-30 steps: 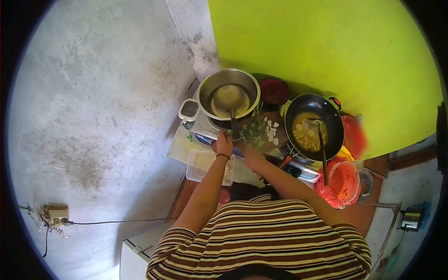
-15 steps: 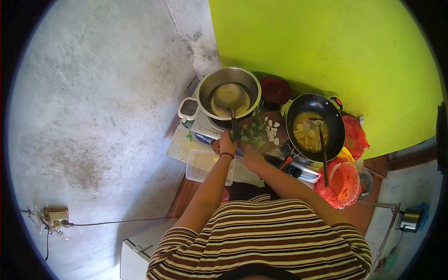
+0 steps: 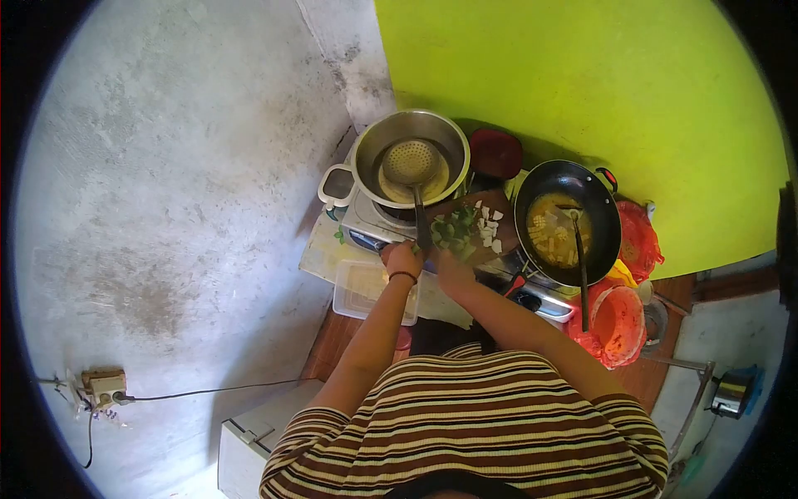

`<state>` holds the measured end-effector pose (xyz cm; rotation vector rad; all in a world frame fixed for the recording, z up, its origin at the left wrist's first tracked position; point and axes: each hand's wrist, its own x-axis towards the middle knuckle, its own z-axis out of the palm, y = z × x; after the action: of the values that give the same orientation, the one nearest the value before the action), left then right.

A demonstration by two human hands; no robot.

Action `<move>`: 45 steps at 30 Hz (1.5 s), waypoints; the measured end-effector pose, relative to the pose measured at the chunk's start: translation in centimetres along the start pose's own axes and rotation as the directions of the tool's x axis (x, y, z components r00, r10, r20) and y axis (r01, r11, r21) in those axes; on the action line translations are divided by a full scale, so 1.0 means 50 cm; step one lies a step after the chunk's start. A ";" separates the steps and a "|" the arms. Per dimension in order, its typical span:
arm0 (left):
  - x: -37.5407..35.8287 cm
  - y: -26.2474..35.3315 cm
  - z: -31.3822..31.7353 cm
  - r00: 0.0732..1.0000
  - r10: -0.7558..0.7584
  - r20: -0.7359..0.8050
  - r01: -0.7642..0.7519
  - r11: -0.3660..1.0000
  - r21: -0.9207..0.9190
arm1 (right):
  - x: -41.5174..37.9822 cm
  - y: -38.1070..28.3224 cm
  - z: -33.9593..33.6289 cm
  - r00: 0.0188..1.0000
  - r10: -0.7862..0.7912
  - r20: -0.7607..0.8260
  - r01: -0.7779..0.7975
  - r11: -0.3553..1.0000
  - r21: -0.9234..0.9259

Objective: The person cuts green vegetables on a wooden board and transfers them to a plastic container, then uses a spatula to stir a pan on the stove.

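Note:
A brown cutting board [image 3: 496,202] lies over the stove, between the steel pot and the wok. Chopped green leaves [image 3: 454,234] are heaped on its left part, with white cut pieces [image 3: 490,229] to their right. My left hand [image 3: 402,259] is closed at the board's near-left end, apparently around its handle; the fingers are partly hidden. Just right of that hand is the dark handle of a skimmer [image 3: 411,162], whose perforated bowl rests in the steel pot [image 3: 363,179]. My right hand [image 3: 453,271] is at the board's near edge, against the leaves, its fingers hidden.
A black wok [image 3: 529,179] with yellowish broth, corn pieces and a ladle [image 3: 582,274] stands on the right burner of the stove [image 3: 549,308]. A clear plastic container [image 3: 357,299] is below my left hand. Red plastic-lined containers [image 3: 619,320] stand at right.
My right hand has moved slightly forward to the leaves. The brown rounded end beside my left hand shows less. The view has shifted a little; pot and wok stay in place.

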<state>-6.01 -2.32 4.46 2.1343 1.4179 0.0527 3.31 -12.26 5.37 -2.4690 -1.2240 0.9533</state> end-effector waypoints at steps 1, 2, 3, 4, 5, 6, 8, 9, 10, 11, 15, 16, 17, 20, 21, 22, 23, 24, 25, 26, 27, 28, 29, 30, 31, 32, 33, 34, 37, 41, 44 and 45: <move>0.001 -0.001 0.004 1.000 -0.016 0.005 0.016 1.000 -0.002 | 0.009 0.006 0.012 1.000 -0.017 -0.015 0.016 0.999 -0.038; 0.003 -0.002 0.008 0.999 -0.031 0.008 0.031 1.000 -0.005 | 0.027 0.016 0.030 0.999 -0.035 -0.031 0.033 0.996 -0.077; 0.006 -0.001 0.008 0.999 -0.031 0.018 0.031 1.000 -0.001 | 0.030 0.014 0.030 0.997 -0.055 -0.047 0.049 0.992 -0.117; 0.011 -0.001 0.007 0.999 -0.030 0.028 0.030 1.000 0.003 | 0.034 0.015 0.028 0.997 -0.062 -0.035 0.058 0.992 -0.115; 0.012 -0.002 0.008 0.999 -0.031 0.038 0.031 0.999 0.007 | 0.037 0.016 0.026 0.997 -0.070 -0.022 0.067 0.991 -0.114; 0.015 -0.010 0.018 1.000 -0.012 0.014 0.012 1.000 -0.006 | 0.036 0.014 0.024 0.997 -0.077 -0.009 0.075 0.991 -0.111; 0.027 -0.023 0.038 0.999 0.032 -0.039 -0.033 0.999 -0.029 | 0.035 0.010 0.025 0.997 -0.065 -0.030 0.062 0.995 -0.078; 0.026 -0.018 0.034 0.999 0.036 -0.020 -0.036 0.999 -0.005 | 0.038 0.008 0.024 0.997 -0.059 -0.046 0.057 0.997 -0.061; 0.021 -0.014 0.031 0.999 0.040 -0.001 -0.040 0.999 0.018 | 0.039 0.009 0.024 0.997 -0.069 -0.042 0.067 0.996 -0.059; 0.016 -0.010 0.028 0.999 0.043 0.019 -0.044 0.998 0.042 | 0.038 0.010 0.022 0.996 -0.079 -0.039 0.077 0.995 -0.056; 0.001 -0.008 0.016 1.000 0.004 0.003 -0.004 0.999 -0.038 | 0.034 0.007 0.020 0.996 -0.079 -0.035 0.076 0.993 -0.092; -0.004 -0.013 0.016 1.000 0.000 -0.020 -0.001 0.998 -0.067 | 0.041 0.020 0.034 0.990 -0.134 -0.038 0.130 0.986 -0.103; -0.005 -0.019 0.014 0.999 -0.004 -0.045 -0.001 0.995 -0.096 | 0.059 0.035 0.053 0.981 -0.191 -0.043 0.185 0.976 -0.114; -0.012 -0.028 0.008 0.990 0.093 -0.101 -0.109 0.981 -0.163 | 0.109 0.061 0.082 0.961 -0.276 0.021 0.274 0.938 -0.212; -0.006 -0.032 0.017 0.990 0.101 -0.100 -0.119 0.973 -0.197 | 0.102 0.059 0.070 0.967 -0.252 0.040 0.255 0.947 -0.197; 0.006 -0.042 0.032 0.989 0.107 -0.098 -0.127 0.965 -0.230 | 0.092 0.054 0.054 0.972 -0.227 0.060 0.234 0.955 -0.182; 0.016 -0.048 0.043 0.989 0.112 -0.097 -0.134 0.956 -0.262 | 0.036 0.018 -0.008 0.984 -0.167 0.062 0.173 0.979 -0.107; 0.022 -0.046 0.049 0.987 0.107 -0.116 -0.136 0.950 -0.282 | 0.001 -0.002 -0.044 0.992 -0.106 0.071 0.109 0.994 -0.033; 0.027 -0.042 0.055 0.986 0.100 -0.134 -0.137 0.944 -0.302 | -0.008 -0.001 -0.046 0.991 -0.127 0.042 0.129 0.990 -0.060; 0.031 -0.039 0.060 0.984 0.091 -0.152 -0.136 0.937 -0.322 | -0.016 0.002 -0.046 0.989 -0.148 0.016 0.149 0.985 -0.088; 0.031 -0.031 0.058 0.987 0.080 -0.141 -0.122 0.940 -0.320 | -0.020 0.006 -0.044 0.985 -0.173 -0.011 0.170 0.978 -0.117; 0.031 -0.025 0.054 0.989 0.070 -0.131 -0.109 0.943 -0.315 | -0.022 0.012 -0.035 0.979 -0.198 -0.046 0.191 0.973 -0.132; 0.029 -0.020 0.050 0.991 0.062 -0.121 -0.097 0.946 -0.310 | -0.020 0.020 -0.021 0.971 -0.224 -0.082 0.210 0.967 -0.146; 0.021 -0.010 0.042 0.990 0.048 -0.131 -0.082 0.961 -0.264 | -0.024 0.019 -0.021 0.961 -0.249 -0.119 0.229 0.960 -0.160; 0.013 0.002 0.030 0.989 0.037 -0.142 -0.068 0.974 -0.216 | -0.024 0.018 -0.024 0.970 -0.231 -0.080 0.217 0.963 -0.159; 0.010 0.009 0.024 0.988 0.028 -0.152 -0.054 0.984 -0.167 | -0.025 0.017 -0.026 0.976 -0.212 -0.042 0.203 0.967 -0.157; 0.012 0.009 0.028 0.987 0.028 -0.161 -0.055 0.984 -0.167 | -0.029 0.014 -0.031 0.981 -0.192 -0.004 0.189 0.970 -0.155; 0.015 0.005 0.036 0.985 0.026 -0.169 -0.055 0.984 -0.167 | -0.030 0.015 -0.030 0.986 -0.169 0.002 0.168 0.976 -0.140; 0.030 -0.021 0.065 0.972 0.113 -0.206 -0.141 0.982 -0.126 | -0.029 0.018 -0.025 0.992 -0.129 0.015 0.129 0.986 -0.109; -0.005 -0.002 0.042 0.933 0.193 -0.304 -0.218 0.975 -0.048 | -0.018 0.024 -0.015 0.992 -0.107 0.059 0.113 0.986 -0.118; 0.016 -0.036 0.071 0.903 0.287 -0.319 -0.305 0.952 -0.008 | -0.023 0.011 -0.032 0.995 -0.067 0.070 0.074 0.992 -0.103; 0.015 -0.033 0.070 0.908 0.279 -0.313 -0.296 0.955 -0.005 | -0.024 0.007 -0.036 0.996 -0.053 0.067 0.059 0.994 -0.090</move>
<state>-5.89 -2.74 0.57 2.3502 1.2330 0.5550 4.18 -13.26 7.11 -2.4766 -1.3800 0.9897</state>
